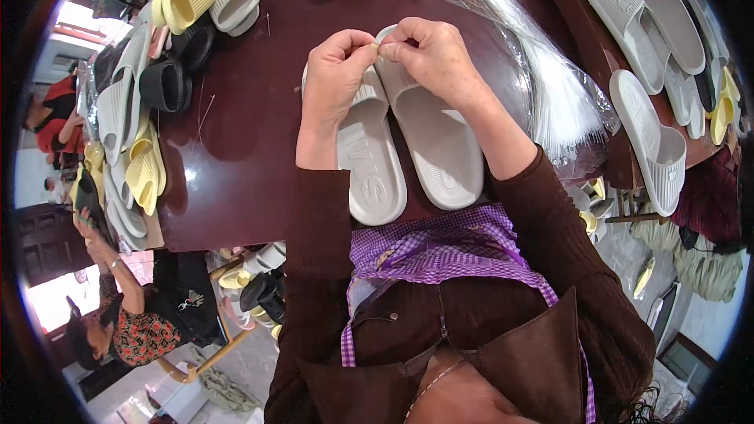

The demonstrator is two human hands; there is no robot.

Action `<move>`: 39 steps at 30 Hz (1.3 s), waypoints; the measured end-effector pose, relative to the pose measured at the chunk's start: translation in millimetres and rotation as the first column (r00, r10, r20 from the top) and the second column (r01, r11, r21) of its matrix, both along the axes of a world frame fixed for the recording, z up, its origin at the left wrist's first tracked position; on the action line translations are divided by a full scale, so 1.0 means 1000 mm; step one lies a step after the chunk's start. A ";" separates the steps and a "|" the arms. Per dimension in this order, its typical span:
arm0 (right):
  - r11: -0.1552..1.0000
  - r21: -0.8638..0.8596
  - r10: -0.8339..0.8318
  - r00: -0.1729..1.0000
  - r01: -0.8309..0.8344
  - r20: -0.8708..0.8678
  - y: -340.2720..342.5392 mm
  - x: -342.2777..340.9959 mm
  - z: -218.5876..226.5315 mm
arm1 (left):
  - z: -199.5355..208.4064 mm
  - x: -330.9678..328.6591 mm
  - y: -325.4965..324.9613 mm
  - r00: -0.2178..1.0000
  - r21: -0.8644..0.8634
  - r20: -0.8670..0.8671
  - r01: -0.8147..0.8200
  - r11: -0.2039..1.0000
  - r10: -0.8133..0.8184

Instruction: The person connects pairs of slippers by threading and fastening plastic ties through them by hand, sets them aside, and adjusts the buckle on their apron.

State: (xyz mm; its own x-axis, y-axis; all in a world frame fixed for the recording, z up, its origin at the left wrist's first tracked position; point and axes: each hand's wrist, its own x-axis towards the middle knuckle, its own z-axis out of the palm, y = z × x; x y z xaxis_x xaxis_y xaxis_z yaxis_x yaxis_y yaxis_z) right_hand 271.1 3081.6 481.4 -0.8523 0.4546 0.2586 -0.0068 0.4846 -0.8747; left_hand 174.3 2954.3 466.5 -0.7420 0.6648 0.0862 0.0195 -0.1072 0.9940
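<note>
Two light grey slide sandals lie side by side on the dark brown table (pixel 236 173) right in front of me, the left one (pixel 373 165) and the right one (pixel 436 145), toes away from me. My left hand (pixel 334 71) and my right hand (pixel 428 55) meet above their straps. Both pinch something small and thin between fingertips at the spot where the two straps come together; the item itself is too small to make out.
A clear bag of thin white plastic strands (pixel 542 63) lies to the right. Grey, yellow and black slides (pixel 149 78) pile up on the left, more grey ones (pixel 652 23) at the right. A seated person (pixel 118 322) works at lower left.
</note>
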 end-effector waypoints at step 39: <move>0.878 0.451 -0.039 0.965 0.158 -0.261 0.011 0.014 0.010 | -0.007 -0.010 -0.001 0.974 0.245 0.209 0.032 0.969 -0.085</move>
State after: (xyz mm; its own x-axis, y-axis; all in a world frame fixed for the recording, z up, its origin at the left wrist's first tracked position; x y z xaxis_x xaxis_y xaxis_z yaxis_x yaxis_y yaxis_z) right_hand 285.1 3092.8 491.4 -0.6956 0.3096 0.6483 -0.1152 0.8426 -0.5260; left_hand 164.0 2953.4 459.7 -0.7208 0.6873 0.0894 -0.2066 -0.3362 0.9188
